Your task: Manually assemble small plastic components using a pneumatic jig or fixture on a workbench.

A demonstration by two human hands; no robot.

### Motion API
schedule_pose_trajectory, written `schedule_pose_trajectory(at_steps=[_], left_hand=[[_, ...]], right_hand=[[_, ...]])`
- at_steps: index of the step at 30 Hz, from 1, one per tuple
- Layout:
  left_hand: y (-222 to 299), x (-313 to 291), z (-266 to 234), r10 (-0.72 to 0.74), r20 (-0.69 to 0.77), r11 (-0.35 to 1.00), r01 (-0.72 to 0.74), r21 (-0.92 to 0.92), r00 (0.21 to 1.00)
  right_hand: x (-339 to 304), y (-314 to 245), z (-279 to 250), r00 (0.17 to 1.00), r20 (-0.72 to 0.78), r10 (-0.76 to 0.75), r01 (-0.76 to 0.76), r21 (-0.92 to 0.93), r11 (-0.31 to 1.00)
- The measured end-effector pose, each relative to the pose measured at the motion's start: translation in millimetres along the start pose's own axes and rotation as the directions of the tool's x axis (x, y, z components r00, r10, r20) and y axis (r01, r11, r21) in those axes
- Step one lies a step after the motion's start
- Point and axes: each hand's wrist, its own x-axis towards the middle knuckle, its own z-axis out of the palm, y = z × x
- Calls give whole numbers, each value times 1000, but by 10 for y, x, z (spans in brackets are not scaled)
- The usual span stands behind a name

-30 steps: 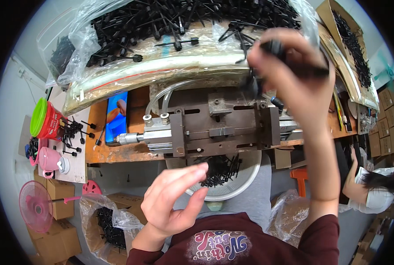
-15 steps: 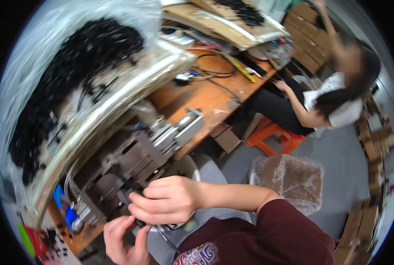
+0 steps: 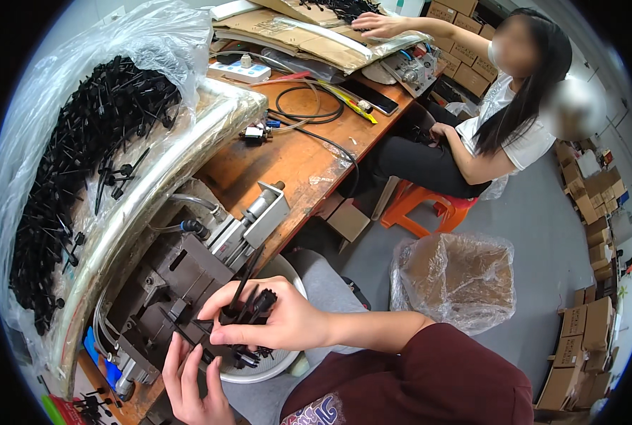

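My right hand (image 3: 270,319) is closed round several thin black plastic parts (image 3: 244,301) with long stems and knobbed heads, which look like cable ties. Close by on its left, my left hand (image 3: 192,382) has its fingertips curled at another black part (image 3: 206,354). Both hands are above a white basin (image 3: 291,368) on my lap, with dark pieces showing beneath the right hand. Just beyond them is a grey metal fixture (image 3: 188,273) with a slotted bed, and a pneumatic cylinder (image 3: 261,205) is mounted at its far side.
A plastic-lined tray (image 3: 167,170) heaped with black parts (image 3: 82,156) curves along the left. Cables (image 3: 309,106), a power strip (image 3: 241,71) and a phone (image 3: 373,95) lie on the wooden table (image 3: 238,163). A co-worker (image 3: 500,134) sits at right, beyond a plastic-lined box (image 3: 465,276).
The view has shifted and become sharper. My right hand has turned, showing the bunch of black parts in it. The co-worker's raised arm has come down to the parts on the far cardboard.
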Motion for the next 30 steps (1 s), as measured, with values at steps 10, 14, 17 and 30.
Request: schedule_pose_trajectory(at_steps=[10, 14, 17, 30], left_hand=[[-94, 124, 140, 32, 74, 988, -43, 149, 997], [-155, 152, 156, 72, 74, 975, -86, 204, 995], [-184, 134, 163, 92, 68, 964, -105, 242, 993], [-204, 148, 129, 32, 84, 938, -59, 342, 996]], right_hand=[[-27, -162, -71, 981, 19, 194, -194, -39, 980], [-74, 13, -87, 997, 8, 82, -82, -13, 997], [-92, 87, -56, 996, -36, 83, -82, 10, 997], [-65, 155, -64, 995, 10, 103, -103, 70, 992]])
